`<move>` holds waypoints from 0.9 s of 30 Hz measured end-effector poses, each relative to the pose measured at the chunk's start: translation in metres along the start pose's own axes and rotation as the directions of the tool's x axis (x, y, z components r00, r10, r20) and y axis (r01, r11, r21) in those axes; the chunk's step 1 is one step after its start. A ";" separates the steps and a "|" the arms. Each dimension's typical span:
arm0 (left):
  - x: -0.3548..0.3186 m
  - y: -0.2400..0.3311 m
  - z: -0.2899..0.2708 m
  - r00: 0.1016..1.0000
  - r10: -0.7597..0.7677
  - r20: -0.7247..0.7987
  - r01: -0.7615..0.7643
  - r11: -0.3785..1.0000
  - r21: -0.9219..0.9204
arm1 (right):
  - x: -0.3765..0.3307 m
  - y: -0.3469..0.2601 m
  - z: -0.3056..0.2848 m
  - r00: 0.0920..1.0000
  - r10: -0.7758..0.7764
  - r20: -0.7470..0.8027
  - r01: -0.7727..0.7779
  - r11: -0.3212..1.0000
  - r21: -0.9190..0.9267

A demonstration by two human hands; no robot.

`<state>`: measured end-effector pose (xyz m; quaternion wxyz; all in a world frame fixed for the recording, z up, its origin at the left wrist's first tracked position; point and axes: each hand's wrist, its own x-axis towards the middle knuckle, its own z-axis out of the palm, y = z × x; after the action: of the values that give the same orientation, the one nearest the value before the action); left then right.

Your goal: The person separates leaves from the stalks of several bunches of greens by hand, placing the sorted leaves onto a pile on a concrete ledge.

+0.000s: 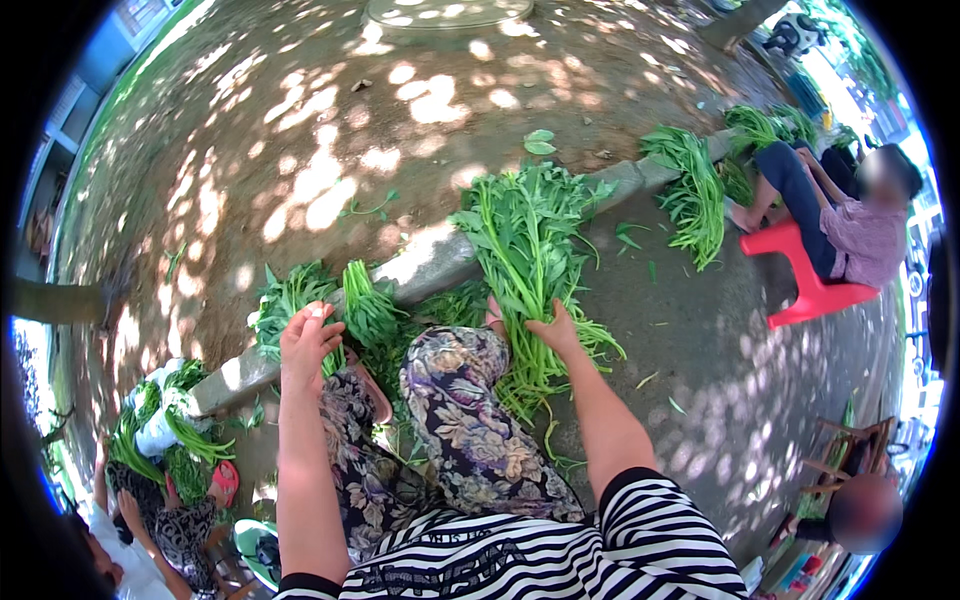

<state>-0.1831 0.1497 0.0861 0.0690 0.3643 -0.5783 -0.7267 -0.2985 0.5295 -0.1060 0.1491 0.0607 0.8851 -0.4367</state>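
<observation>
While the person sits low with floral-trousered knees (460,420) drawn up, both bare hands are in leafy green stalks laid across a concrete kerb (430,262). The right hand (555,330) rests on the near end of a big pile of greens (525,250) that fans away over the kerb; its fingers curl loosely around some stems, though how firmly they grip cannot be told. The left hand (308,340) is closed around the near end of a small bundle (368,305), just left of the pile. A further heap of leaves (285,300) lies touching the left hand's far side.

Beyond the kerb is bare, sun-dappled earth (330,130). To the far right, another person (850,225) sits on a red plastic stool (815,285) beside more greens (695,195) draped over the kerb. At the near left, another person's hands (125,505) work a bunch of greens (165,430) beside a white bag (160,432). A wooden chair (850,450) stands near right.
</observation>
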 end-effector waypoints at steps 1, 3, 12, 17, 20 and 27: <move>-0.001 0.000 0.003 1.000 -0.003 -0.011 0.003 1.000 0.012 | -0.006 0.001 0.005 0.999 0.025 -0.024 -0.025 1.000 -0.006; -0.003 -0.001 0.006 1.000 -0.011 -0.021 0.012 0.999 0.031 | -0.022 -0.005 0.016 0.993 0.077 -0.085 -0.079 0.997 -0.022; 0.003 -0.006 0.019 1.000 -0.015 0.020 0.013 0.996 0.090 | -0.046 0.006 0.052 0.949 0.244 -0.198 -0.265 0.960 -0.088; 0.001 -0.005 0.025 1.000 -0.023 0.010 0.022 0.996 0.091 | -0.039 0.018 0.062 0.915 0.270 -0.299 -0.310 0.946 -0.095; 0.004 -0.007 0.024 0.999 -0.024 0.020 0.023 0.996 0.088 | -0.044 0.007 0.047 0.905 0.369 -0.213 -0.389 0.919 -0.063; 0.005 -0.007 0.021 0.999 -0.003 0.043 0.000 0.997 0.077 | -0.038 0.009 0.018 0.982 0.190 -0.011 -0.181 0.915 -0.359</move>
<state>-0.1967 0.1658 0.0793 0.0416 0.3514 -0.6070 -0.7116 -0.2561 0.5210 -0.1109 0.2091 0.1108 0.9382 -0.2525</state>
